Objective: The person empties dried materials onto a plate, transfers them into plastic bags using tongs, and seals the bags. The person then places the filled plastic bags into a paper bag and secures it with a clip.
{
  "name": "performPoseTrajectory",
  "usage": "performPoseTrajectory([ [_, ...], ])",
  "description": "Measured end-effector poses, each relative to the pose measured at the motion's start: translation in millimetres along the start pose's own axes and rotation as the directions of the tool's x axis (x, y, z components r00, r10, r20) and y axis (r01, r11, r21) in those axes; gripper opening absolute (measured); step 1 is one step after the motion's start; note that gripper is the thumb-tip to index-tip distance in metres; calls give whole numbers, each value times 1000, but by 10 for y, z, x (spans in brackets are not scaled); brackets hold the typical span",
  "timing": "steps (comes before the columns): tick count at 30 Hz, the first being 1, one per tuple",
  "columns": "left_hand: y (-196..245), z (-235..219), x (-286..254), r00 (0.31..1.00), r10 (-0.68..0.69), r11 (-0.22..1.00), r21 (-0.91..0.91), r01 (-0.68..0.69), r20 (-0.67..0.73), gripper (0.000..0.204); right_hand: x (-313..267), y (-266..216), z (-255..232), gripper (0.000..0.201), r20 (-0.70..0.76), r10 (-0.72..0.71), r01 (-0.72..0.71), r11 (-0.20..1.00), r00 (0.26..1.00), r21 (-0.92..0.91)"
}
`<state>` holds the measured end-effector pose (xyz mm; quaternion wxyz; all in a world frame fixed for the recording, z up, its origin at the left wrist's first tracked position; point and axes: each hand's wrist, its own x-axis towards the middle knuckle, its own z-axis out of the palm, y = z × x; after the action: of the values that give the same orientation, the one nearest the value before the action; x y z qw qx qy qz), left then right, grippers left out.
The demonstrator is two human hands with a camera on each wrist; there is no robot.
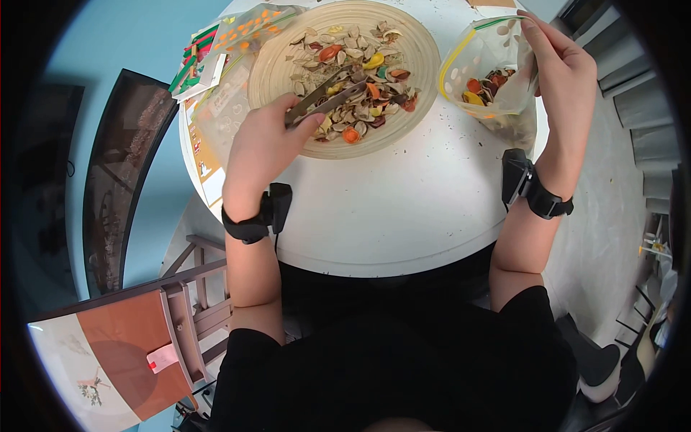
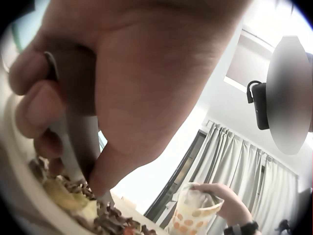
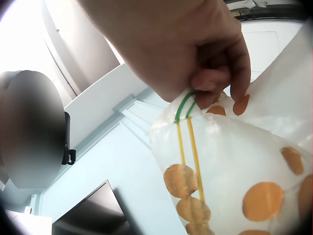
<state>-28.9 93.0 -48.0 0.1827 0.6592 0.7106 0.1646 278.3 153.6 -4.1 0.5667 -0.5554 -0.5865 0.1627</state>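
Note:
My left hand [image 1: 263, 144] grips metal tongs [image 1: 320, 93], thumb on one arm and fingers on the other. The tips of the tongs reach into a heap of dried petals and leaves [image 1: 353, 54], brown with orange, yellow and red pieces, on a round, pale tray [image 1: 425, 61]. To the right, my right hand [image 1: 565, 68] pinches the rim of a clear zip bag [image 3: 225, 147] with orange dots and a green and yellow seal. The bag's mouth gapes in the head view, and dried pieces [image 1: 484, 90] lie inside it.
Another dotted bag [image 1: 252, 30] and a flat clear bag [image 1: 223, 115] lie left of the tray. Beside them stands a white box [image 1: 198, 79] with red and green items. Small crumbs dot the white round table [image 1: 389, 209]. A wooden chair [image 1: 191, 324] stands at lower left.

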Motion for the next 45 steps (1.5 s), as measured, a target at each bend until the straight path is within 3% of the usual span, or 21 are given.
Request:
performPoseTrajectory([
  [6, 19, 61, 52, 998, 20, 999, 50, -17, -57, 36, 8, 45, 52, 25, 13, 18, -18, 999, 1000, 28],
  [9, 1, 56, 84, 997, 48, 999, 13, -47, -65, 34, 37, 64, 64, 26, 46, 149, -150, 988, 988, 21],
  [12, 74, -8, 65, 992, 56, 998, -26, -59, -112, 34, -44, -4, 91, 27, 44, 73, -76, 995, 996, 63],
  [18, 430, -180, -82, 969, 156, 907, -361, -218, -193, 28, -48, -35, 91, 28, 63, 104, -110, 990, 993, 93],
  [22, 730, -87, -164, 956, 255, 896, -337, -290, -146, 23, -37, -37, 53, 28, 106, 102, -115, 985, 989, 128],
  [24, 789, 18, -142, 960, 259, 889, -363, -281, -109, 26, 156, -91, 79, 29, 97, 407, -416, 903, 908, 108],
  [25, 772, 66, -118, 959, 255, 890, -359, -281, -119, 27, 38, 60, 125, 29, 22, 183, -184, 976, 983, 114],
  [27, 737, 73, -83, 969, 197, 903, -359, -238, -146, 30, -21, 138, 97, 29, -30, -13, 16, 995, 999, 100],
  [29, 616, -56, -41, 980, 94, 918, -364, -154, -177, 34, 25, 113, -3, 29, 8, 68, -68, 993, 998, 98],
  [32, 228, -136, 187, 983, -21, 966, -259, -27, -181, 37, 89, 228, -14, 28, -16, 62, -60, 990, 998, 126],
  [36, -147, -92, 477, 976, -111, 994, -5, 112, -189, 51, 22, 119, -6, 29, -10, 31, -29, 990, 999, 138],
  [42, -119, -5, 502, 988, -124, 992, -9, 124, -91, 58, 73, 200, -1, 29, 20, 39, -41, 995, 999, 87],
  [45, -44, -7, 391, 996, -93, 996, 0, 93, -16, 52, 70, 155, -28, 29, 48, 73, -77, 992, 996, 97],
])
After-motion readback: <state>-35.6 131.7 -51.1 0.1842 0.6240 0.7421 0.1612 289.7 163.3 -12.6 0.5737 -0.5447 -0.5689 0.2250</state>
